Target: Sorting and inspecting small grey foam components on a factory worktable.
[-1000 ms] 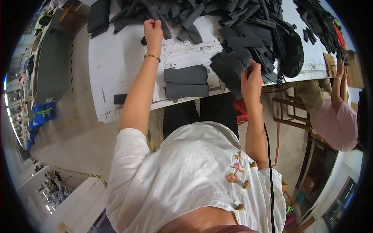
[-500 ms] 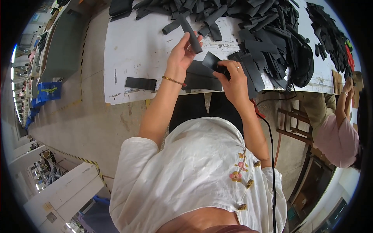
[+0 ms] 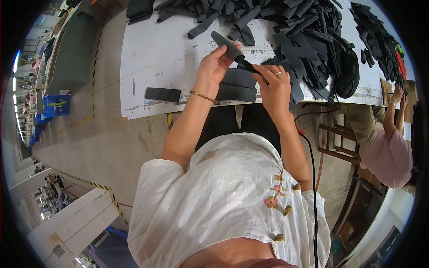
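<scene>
We had room leftward on the scuffed white worktop (image 3: 149, 53); heaped long black fabric strips (image 3: 308, 22) blocked its far side.

The right hand (image 3: 273, 83) hides one end of the black piece (image 3: 246, 65) it pinches.

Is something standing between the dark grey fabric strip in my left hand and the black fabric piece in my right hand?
Nothing visible does: the dark grey fabric strip in the left hand meets the black fabric piece in the right hand. Whether one end sits inside the other is unclear.
</scene>
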{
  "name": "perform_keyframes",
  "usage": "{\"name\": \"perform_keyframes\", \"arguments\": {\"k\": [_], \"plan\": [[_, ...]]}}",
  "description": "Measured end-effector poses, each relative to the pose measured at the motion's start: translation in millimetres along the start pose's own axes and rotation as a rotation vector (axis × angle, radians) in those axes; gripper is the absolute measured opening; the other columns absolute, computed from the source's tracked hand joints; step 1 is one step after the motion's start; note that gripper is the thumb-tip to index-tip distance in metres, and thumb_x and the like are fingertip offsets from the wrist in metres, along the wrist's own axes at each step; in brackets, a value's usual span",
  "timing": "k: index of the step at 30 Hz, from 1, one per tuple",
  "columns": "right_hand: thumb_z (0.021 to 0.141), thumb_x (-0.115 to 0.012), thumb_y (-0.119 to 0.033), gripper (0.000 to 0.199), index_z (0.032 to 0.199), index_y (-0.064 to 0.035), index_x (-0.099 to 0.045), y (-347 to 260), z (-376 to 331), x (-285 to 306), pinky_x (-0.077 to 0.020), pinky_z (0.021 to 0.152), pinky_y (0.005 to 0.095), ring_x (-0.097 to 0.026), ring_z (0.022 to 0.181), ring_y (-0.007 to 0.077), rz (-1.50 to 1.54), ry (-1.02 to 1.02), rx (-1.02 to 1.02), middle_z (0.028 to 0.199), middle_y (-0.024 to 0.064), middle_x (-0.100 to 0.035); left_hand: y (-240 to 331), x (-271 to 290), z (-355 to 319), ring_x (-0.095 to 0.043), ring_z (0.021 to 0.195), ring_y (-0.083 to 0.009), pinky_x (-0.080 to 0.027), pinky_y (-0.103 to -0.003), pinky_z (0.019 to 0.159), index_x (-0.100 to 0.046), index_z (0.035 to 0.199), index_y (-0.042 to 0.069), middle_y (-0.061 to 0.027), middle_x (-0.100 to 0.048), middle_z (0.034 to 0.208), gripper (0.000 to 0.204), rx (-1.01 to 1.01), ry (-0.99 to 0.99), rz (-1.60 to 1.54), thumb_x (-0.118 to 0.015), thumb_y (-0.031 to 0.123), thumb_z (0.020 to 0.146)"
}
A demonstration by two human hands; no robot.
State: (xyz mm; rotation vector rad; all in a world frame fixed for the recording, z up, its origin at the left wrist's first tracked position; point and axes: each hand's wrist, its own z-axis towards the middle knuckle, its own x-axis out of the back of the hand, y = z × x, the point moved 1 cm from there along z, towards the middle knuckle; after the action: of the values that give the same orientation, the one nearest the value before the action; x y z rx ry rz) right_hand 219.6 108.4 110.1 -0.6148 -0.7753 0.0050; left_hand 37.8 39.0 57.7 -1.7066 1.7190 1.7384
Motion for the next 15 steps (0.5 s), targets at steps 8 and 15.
{"name": "perform_keyframes", "arguments": {"k": [8, 15], "plan": [[0.074, -0.072, -0.008, 0.021, 0.096, -0.0106, -0.072, 5.5, 4.8, 6.0, -0.042, 0.076, 0.0339, -0.059, 0.083, 0.0187, -0.146, 0.097, 0.113, 0.087, -0.0007, -0.066, 2.1, -8.1, -15.7, -0.06, 0.113, -0.0304, -0.051, -0.042, 0.099, -0.046, 0.122, -0.007, -0.021, -0.059, 0.124, 0.027, 0.082, -0.038, 0.011, -0.046, 0.003, 0.097], [0.072, -0.072, -0.006, 0.023, 0.095, -0.0105, -0.071, 5.2, 8.6, 4.1, -0.0425, 0.077, 0.0343, -0.059, 0.083, 0.0183, -0.198, 0.173, 0.164, 0.087, -0.0021, -0.065, 3.0, -24.1, -37.1, -0.061, 0.111, -0.0322, -0.053, -0.045, 0.095, -0.044, 0.123, -0.001, -0.0224, -0.058, 0.125, 0.027, -0.062, -0.108, 0.097, -0.047, 0.002, 0.096]]}}
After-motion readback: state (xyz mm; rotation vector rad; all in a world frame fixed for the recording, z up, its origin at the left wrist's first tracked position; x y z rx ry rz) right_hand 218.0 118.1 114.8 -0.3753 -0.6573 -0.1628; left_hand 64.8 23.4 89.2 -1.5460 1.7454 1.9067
